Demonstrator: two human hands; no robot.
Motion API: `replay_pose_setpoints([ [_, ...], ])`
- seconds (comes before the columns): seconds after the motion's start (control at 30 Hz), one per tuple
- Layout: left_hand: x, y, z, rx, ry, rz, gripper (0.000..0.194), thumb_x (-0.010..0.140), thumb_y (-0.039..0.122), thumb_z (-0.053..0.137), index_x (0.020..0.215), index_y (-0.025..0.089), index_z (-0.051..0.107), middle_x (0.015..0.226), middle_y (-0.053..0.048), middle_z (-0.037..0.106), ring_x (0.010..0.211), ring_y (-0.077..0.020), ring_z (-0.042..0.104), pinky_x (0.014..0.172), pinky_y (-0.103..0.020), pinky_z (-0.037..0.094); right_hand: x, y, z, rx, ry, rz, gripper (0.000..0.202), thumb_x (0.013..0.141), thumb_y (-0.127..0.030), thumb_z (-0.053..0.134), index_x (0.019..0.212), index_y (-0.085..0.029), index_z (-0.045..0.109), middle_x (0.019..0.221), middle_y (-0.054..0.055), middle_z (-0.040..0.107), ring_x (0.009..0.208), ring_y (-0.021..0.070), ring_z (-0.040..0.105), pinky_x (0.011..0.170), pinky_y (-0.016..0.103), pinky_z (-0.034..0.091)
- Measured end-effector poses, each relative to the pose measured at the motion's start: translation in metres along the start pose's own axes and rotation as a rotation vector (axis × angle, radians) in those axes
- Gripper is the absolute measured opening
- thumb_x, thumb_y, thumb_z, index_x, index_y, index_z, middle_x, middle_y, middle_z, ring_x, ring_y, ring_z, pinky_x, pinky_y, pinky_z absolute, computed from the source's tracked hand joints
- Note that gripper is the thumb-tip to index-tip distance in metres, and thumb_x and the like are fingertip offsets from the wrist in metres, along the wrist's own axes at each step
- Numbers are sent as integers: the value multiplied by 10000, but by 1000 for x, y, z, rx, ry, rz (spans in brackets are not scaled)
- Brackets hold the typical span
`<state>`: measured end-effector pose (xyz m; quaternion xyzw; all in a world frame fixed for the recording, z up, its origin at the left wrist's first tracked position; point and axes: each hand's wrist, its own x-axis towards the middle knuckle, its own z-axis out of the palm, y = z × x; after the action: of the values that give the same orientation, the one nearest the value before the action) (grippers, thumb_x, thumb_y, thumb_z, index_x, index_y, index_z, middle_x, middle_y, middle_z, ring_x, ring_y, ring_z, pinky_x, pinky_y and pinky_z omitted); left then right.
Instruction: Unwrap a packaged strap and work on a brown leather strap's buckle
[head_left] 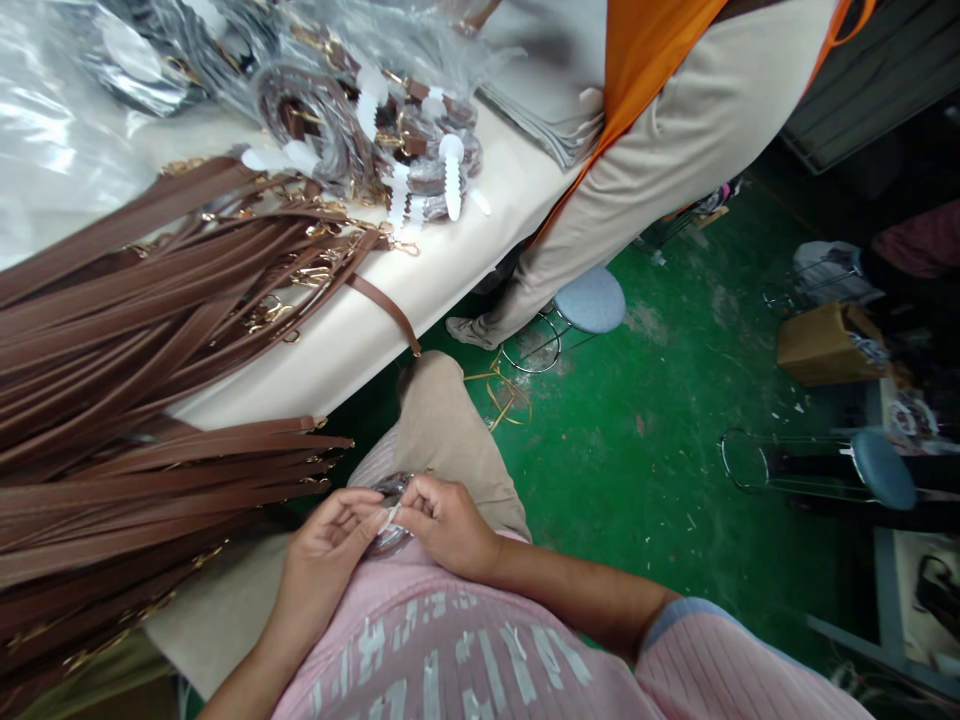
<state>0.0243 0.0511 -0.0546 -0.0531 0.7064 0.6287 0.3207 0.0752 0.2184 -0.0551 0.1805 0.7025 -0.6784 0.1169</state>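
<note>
Brown straps (135,330) with gold clasps, cream table (465,260), green floor (637,430), pink white-marked top (465,650), orange apron (645,50).

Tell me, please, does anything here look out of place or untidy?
One brown strap hangs over the table edge, apart from the strap pile. Yellowish loops lie on the green floor.

A small clear plastic packet (391,515) with something dark and coiled inside lies crumpled in the person's lap against the pink shirt, pinched at its top edge between the fingertips of the left hand (330,545) and right hand (444,522).
</note>
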Motion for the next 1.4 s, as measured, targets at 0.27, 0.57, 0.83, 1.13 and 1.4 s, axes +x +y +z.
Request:
replay_pose_setpoints([
  [0.27, -3, 2, 1, 175, -17, 22, 278, 663, 462, 811, 767, 212, 748, 750, -34, 726, 674, -164, 653, 647, -219, 547, -1, -1, -10, -43, -174, -3, 134, 921, -227, 500, 850, -171, 598, 702, -34, 545, 637, 80, 500, 609, 208, 373],
  [0.57, -6, 1, 5, 62, -13, -24, 317, 633, 451, 838, 779, 195, 720, 776, -48, 739, 715, -178, 686, 679, -230, 554, 4, 7, -8, 336, -173, 77, 336, 830, -267, 648, 1144, -186, 558, 762, -43, 588, 555, 54, 503, 555, 188, 410],
  [0.83, -2, 0, -1, 54, -73, -72, 340, 735, 497, 758, 714, 179, 640, 773, -31, 685, 729, -161, 605, 672, -221, 477, 1, 1, -6, 308, -142, 173, 365, 798, -506, 685, 861, -166, 567, 646, -28, 580, 543, 87, 545, 532, 205, 435],
  [1.13, -3, -6, 4, -178, -38, -94, 286, 754, 405, 791, 764, 176, 622, 848, 11, 619, 813, -123, 526, 742, -168, 416, 11, 2, 4, 158, -2, -5, 269, 768, -403, 745, 705, -159, 649, 875, 5, 525, 753, 97, 496, 694, 239, 407],
  [1.4, 4, -7, 5, -598, 114, -180, 335, 671, 355, 868, 845, 190, 634, 866, 30, 597, 830, -87, 546, 784, -143, 493, 11, 13, 12, 198, 145, -15, 245, 839, -388, 622, 745, -171, 556, 993, 46, 489, 694, 111, 515, 523, 240, 455],
])
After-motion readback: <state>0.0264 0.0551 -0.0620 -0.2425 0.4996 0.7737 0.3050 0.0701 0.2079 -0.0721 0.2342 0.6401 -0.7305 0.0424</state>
